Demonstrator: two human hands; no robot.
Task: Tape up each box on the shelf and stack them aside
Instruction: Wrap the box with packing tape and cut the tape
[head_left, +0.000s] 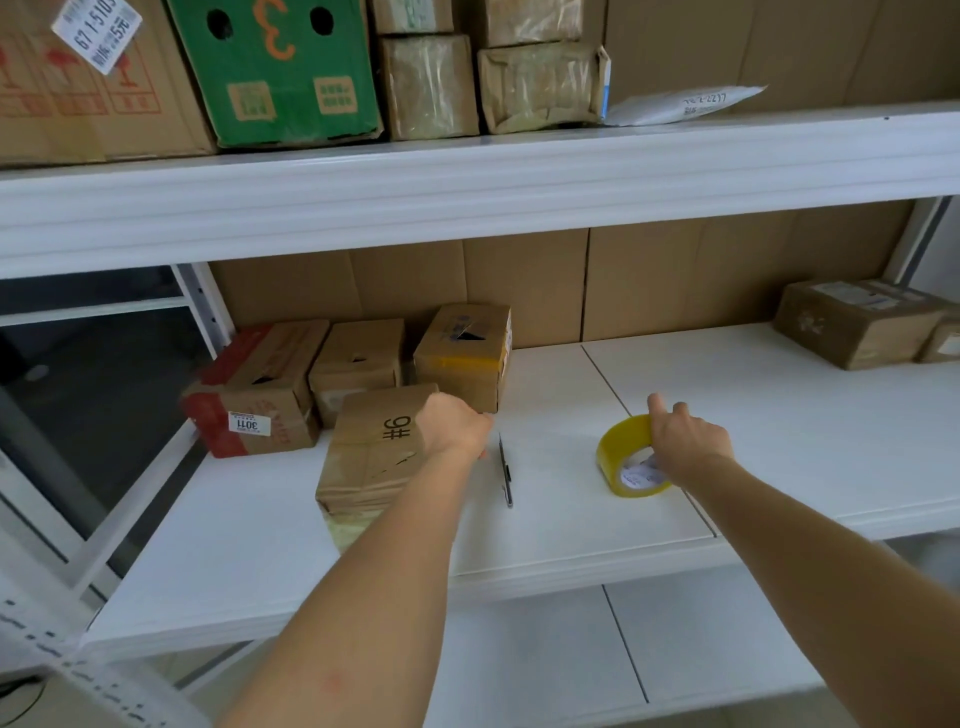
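A cardboard box marked "9#" (371, 452) lies on the white shelf (571, 530), in front of a row of three other boxes. My left hand (453, 427) grips its right top edge, fingers curled over the far side. To the right, a roll of yellow tape (621, 457) stands on edge on the shelf. My right hand (684, 439) holds the roll, thumb up and fingers through its core. A thin knife (506, 473) lies flat on the shelf between the box and the tape.
Behind the "9#" box stand a red-striped box (257, 389), a plain box (358, 361) and a yellow-taped box (465, 353). Two boxes (857, 325) sit at the far right of the shelf. The upper shelf (467, 182) carries more cartons, including a green one (280, 67).
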